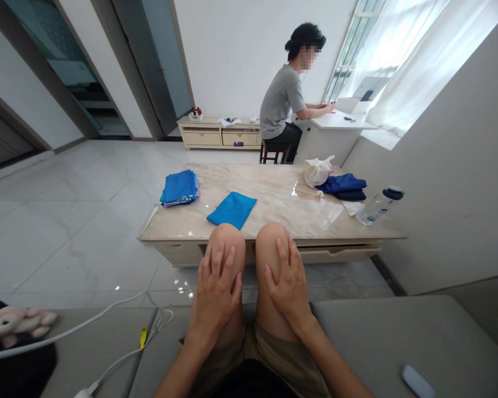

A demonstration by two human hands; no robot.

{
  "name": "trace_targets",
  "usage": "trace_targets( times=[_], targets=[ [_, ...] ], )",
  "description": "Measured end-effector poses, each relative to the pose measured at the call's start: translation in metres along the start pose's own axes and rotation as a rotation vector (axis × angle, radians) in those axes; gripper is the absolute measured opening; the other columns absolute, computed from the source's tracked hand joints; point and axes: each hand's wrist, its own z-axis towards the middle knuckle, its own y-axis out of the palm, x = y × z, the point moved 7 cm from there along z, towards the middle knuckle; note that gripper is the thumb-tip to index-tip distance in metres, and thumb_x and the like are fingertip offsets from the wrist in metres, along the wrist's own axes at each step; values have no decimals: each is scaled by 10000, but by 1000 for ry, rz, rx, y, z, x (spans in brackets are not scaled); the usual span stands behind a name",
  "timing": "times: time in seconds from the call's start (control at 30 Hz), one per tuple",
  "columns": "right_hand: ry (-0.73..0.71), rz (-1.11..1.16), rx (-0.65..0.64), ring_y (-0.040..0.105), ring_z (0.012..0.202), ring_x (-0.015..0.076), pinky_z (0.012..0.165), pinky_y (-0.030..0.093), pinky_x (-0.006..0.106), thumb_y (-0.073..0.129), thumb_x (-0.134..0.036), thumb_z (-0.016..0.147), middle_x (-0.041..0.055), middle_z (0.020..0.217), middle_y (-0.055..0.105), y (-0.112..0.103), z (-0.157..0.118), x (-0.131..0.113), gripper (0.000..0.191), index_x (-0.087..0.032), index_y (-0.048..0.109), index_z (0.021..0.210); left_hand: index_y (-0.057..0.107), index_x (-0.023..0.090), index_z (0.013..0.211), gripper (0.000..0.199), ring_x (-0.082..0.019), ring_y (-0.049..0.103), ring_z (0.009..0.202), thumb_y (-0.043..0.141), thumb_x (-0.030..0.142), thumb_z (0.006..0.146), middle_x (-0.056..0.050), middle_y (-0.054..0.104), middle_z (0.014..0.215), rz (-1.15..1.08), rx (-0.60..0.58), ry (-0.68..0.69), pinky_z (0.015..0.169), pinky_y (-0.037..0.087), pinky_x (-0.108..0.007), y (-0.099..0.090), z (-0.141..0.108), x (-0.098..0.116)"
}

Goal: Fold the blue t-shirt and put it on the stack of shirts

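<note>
Our bare knees (pixel 228 243) lie under our left hand (pixel 218 293) and right hand (pixel 285 282), fingers (pixel 218 262) spread wide on skin, gripping nothing. Farther off, on the veined marble tabletop (pixel 274 193), lie smooth folded blue cloth (pixel 231 210) and a clear plastic bottle (pixel 377 207).

2 hands (pixel 218 293), 1 water bottle (pixel 379 206), 1 co-worker (pixel 282 102)

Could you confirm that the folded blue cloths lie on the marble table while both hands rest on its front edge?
Not quite: the head view shows the left hand and right hand resting on the person's own knees, not the table's edge. The folded blue cloths do lie on the marble table.
</note>
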Motion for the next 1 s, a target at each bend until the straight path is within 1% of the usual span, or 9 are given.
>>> trace_targets(
  times=[0.2, 0.27, 0.33, 0.43, 0.5, 0.63, 0.8, 0.9, 1.0],
  targets=[
    [10, 77, -35, 319, 1721, 399, 1345, 393, 671, 586, -362, 1102, 172, 1879, 259, -1, -1, 6, 776, -264, 304, 1817, 502, 268, 1712, 677, -396, 381, 1703, 659, 287, 1054, -137, 455, 1813, -145, 29, -44, 1347, 416, -602, 0, 1, -13],
    [19, 191, -111, 342, 1717, 379, 1378, 363, 629, 613, -412, 1083, 160, 1868, 304, 3, 13, 22, 762, -246, 376, 1788, 553, 268, 1661, 600, -367, 512, 1610, 636, 367, 1075, -147, 564, 1724, -300, 59, -171, 1330, 438, -582, 5, 10, -41],
    [100, 346, -216, 458, 1653, 361, 1383, 370, 584, 620, -498, 1070, 156, 1785, 471, 14, 41, 47, 700, -224, 511, 1705, 637, 236, 1549, 515, -345, 640, 1464, 586, 445, 1081, -162, 681, 1576, -488, 72, -384, 1273, 496, -568, 20, 26, -85],
    [413, 574, -403, 678, 1431, 351, 1305, 473, 532, 577, -547, 1072, 148, 1458, 766, 53, 92, 94, 480, -197, 775, 1334, 756, 196, 1244, 397, -335, 737, 1266, 620, 475, 997, -163, 789, 1333, -710, -29, -674, 1141, 584, -518, 61, 55, -150],
    [688, 719, -545, 768, 1277, 325, 1171, 581, 464, 591, -468, 1063, 137, 1267, 838, 91, 116, 115, 351, -196, 800, 1133, 767, 192, 1136, 343, -324, 743, 1235, 698, 440, 910, -157, 800, 1296, -775, -127, -773, 1101, 596, -469, 91, 75, -182],
    [1063, 863, -809, 835, 1047, 248, 820, 647, 308, 646, -321, 1056, 149, 1183, 857, 167, 130, 119, 181, -176, 751, 1082, 723, 168, 1168, 368, -293, 751, 1219, 733, 378, 866, -176, 780, 1343, -784, -270, -951, 983, 612, -369, 151, 103, -221],
    [1068, 655, -1058, 673, 610, 127, 476, 417, 222, 731, -436, 1075, 151, 1044, 876, 235, 129, 110, 335, -142, 771, 920, 659, 149, 1255, 434, -253, 796, 978, 738, 382, 898, -173, 807, 1215, -716, -344, -995, 843, 605, -332, 206, 132, -255],
    [1020, 609, -1108, 513, 515, 84, 434, 325, 226, 708, -479, 1104, 138, 1030, 884, 259, 134, 105, 425, -144, 790, 856, 690, 177, 1187, 438, -267, 781, 876, 805, 449, 863, -125, 821, 1069, -664, -379, -983, 771, 574, -334, 226, 150, -278],
    [919, 528, -1120, 527, 539, 92, 449, 332, 241, 753, -498, 1077, 120, 1057, 888, 274, 142, 100, 438, -161, 804, 801, 736, 211, 972, 402, -316, 779, 926, 889, 532, 786, -97, 818, 946, -554, -495, -840, 775, 535, -338, 239, 165, -287]
  ],
)
